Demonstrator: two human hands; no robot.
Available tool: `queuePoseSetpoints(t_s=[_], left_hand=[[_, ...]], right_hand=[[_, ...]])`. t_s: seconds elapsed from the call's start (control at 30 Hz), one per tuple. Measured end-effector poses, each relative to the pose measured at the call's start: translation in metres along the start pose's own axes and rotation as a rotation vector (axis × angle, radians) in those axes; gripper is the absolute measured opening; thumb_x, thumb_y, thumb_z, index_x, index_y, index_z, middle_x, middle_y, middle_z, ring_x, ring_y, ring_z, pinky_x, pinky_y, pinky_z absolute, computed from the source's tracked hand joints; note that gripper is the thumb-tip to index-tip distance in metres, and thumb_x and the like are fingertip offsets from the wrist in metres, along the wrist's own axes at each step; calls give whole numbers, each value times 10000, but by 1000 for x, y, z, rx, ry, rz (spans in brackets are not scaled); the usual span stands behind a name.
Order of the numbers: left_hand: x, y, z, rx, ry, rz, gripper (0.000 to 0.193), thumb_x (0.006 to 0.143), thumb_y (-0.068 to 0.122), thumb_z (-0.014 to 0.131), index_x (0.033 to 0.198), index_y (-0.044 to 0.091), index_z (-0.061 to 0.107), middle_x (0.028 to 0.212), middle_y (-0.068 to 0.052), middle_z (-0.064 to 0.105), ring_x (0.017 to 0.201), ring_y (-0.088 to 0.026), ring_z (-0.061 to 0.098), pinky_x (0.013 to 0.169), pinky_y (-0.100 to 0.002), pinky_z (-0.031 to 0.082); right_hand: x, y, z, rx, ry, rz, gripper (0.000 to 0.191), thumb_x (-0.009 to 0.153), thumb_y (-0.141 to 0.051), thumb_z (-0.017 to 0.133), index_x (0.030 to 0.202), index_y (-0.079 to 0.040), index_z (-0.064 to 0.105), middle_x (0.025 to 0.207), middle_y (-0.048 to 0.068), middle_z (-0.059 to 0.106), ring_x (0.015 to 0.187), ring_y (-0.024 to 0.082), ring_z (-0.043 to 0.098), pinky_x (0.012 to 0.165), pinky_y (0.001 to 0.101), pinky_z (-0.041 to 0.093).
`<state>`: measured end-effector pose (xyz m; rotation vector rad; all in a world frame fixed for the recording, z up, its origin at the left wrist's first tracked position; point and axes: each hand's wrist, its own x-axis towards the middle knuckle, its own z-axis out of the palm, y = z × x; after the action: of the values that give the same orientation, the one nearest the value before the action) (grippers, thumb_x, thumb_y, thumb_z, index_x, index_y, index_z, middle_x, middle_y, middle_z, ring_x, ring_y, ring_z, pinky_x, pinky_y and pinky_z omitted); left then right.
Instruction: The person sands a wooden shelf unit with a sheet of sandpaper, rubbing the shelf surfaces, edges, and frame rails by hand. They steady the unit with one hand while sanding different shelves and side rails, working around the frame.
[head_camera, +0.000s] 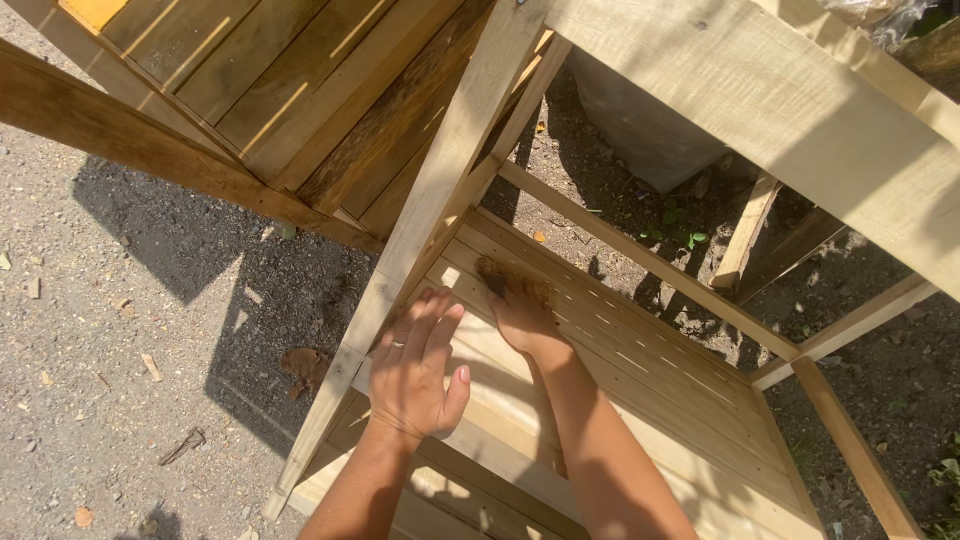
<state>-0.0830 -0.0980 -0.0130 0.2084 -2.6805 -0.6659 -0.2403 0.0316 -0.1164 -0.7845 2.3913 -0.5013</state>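
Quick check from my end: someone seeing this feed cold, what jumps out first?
The pale wooden frame fills the middle of the view, standing on gravel ground. The left hand lies flat on its slanted post, while the right hand reaches in and presses a brown pad onto the slatted shelf.

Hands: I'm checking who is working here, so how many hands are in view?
2. The left hand lies flat on the pale wooden frame rail. The right hand presses a brown pad onto the slatted shelf. No others show; the frame may hide some.
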Motion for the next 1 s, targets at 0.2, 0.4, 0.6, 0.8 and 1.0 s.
queuePoseSetpoints(t_s=[0.2, 0.4, 0.6, 0.8, 1.0], left_hand=[[-3, -2, 3, -83, 65, 11, 565, 901, 356, 549, 1376, 49, 529, 1468, -170, 555, 1331, -383, 568, 1021, -494, 519], [-4, 0, 5, -38, 20, -5, 527, 879, 348, 568, 1332, 79, 541, 1448, -161, 559, 1308, -380, 583, 954, -495, 527], [-10, -5, 13, -23, 52, 34, 513, 874, 360, 574, 1305, 83, 565, 1434, -154, 552, 1271, -376, 596, 984, -485, 533], [-7, 3, 10, -82, 54, -3, 535, 886, 337, 591, 1324, 32, 555, 1432, -180, 536, 1215, -389, 615, 944, -478, 533], [-39, -2, -17, -226, 172, -45, 425, 972, 144, 537, 1373, 29, 459, 1419, -231, 516, 1287, -423, 573, 1132, -462, 480]], right_hand=[[-96, -30, 20, 100, -167, -213, 556, 982, -360, 485, 1481, -114, 465, 1660, 137, 354, 1577, 383, 188, 1225, 507, 180], [-234, 131, -47, 416, -375, 768, 643, 1099, -467, 298, 1483, -114, 675, 1245, 357, 647, 1150, 483, 628, 1093, 456, 511], [-88, 32, -7, -211, -220, 244, 565, 1045, -487, 227, 1544, -288, 399, 1661, 67, 212, 1546, 345, 163, 1245, 562, 47], [-167, -39, 10, 403, -104, 87, 443, 1020, -377, 447, 1381, -166, 592, 1324, 142, 671, 1317, 347, 574, 1149, 428, 424], [-388, 100, -27, -782, 569, -4, 239, 1063, -127, 594, 1148, 12, 769, 867, 168, 742, 854, 294, 668, 826, 479, 549]])
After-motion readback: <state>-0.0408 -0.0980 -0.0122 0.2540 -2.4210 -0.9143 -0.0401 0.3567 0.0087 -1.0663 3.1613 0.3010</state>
